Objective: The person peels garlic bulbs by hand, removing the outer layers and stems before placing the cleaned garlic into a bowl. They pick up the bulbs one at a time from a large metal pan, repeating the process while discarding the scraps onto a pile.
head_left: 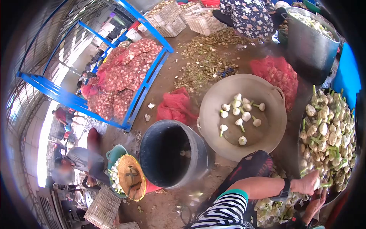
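Observation:
At the lower right, my left hand (304,184), below a black-and-white striped sleeve, is closed around a pale garlic bulb (317,184). Just below it my right hand (314,208) reaches up with curled fingers; what they hold cannot be made out. Both hands are at the near edge of a large container heaped with stemmed garlic bulbs (328,131). Under my forearm, loose pale garlic skins (270,212) lie beside my leg. Ahead of my knee, a wide grey basin (213,133) holds several white, cleaned garlic bulbs with short stems (246,116).
A dark bucket (207,152) stands left of the basin, near a woven tray (131,177). Red net sacks (175,107) lie about. A blue frame (148,86) encloses piled sacks. Ahead are a tall metal pot (309,49), crates (204,21) and a person in a floral top (249,17).

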`<state>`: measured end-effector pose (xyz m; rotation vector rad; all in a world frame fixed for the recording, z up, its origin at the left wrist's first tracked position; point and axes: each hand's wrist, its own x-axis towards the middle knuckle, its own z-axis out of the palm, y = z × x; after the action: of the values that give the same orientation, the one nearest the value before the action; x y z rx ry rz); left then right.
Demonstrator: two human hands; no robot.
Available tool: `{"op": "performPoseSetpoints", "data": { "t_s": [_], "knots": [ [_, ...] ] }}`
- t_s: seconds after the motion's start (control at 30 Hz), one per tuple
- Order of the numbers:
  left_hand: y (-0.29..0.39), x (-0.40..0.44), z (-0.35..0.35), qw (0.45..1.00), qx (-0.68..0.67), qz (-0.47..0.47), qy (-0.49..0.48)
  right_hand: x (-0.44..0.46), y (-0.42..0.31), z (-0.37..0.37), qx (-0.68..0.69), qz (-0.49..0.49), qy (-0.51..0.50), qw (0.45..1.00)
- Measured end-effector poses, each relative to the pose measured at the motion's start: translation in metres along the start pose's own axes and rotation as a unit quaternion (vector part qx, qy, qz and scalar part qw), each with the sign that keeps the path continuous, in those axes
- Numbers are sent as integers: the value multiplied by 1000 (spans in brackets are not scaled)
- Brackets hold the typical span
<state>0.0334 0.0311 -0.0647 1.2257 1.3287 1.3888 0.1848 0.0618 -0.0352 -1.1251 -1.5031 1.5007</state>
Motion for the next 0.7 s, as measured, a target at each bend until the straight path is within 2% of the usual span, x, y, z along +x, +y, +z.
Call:
{"op": "performPoseSetpoints", "data": {
  "t_s": [0.07,0.1,0.2,0.23,0.33,0.43,0.5,0.57,0.63,0.7],
  "knots": [
    [7,-4,1,997,46,49,36,7,-2,-1,164,2,-37,986],
    [13,-5,-1,994,70,62,48,12,16,-18,169,16,-48,984],
    [37,-11,-19,987,146,68,29,24,58,-51,56,69,-75,993],
    [34,-10,-18,981,171,88,16,14,36,-27,58,51,-39,996],
    [26,-9,-16,969,213,121,15,14,32,-31,88,-59,-189,976],
    [27,-8,-12,983,159,95,10,12,30,-30,79,-52,-155,983],
    [36,-9,-19,994,108,22,-7,11,52,-45,86,-43,-68,993],
    [21,-6,-15,993,75,91,6,11,60,-55,39,-33,-13,999],
    [23,-6,-17,994,45,99,-2,6,41,-48,-63,-20,14,998],
    [30,-9,-19,998,31,52,-21,-3,31,-41,-14,-48,-23,998]
  ]
}}
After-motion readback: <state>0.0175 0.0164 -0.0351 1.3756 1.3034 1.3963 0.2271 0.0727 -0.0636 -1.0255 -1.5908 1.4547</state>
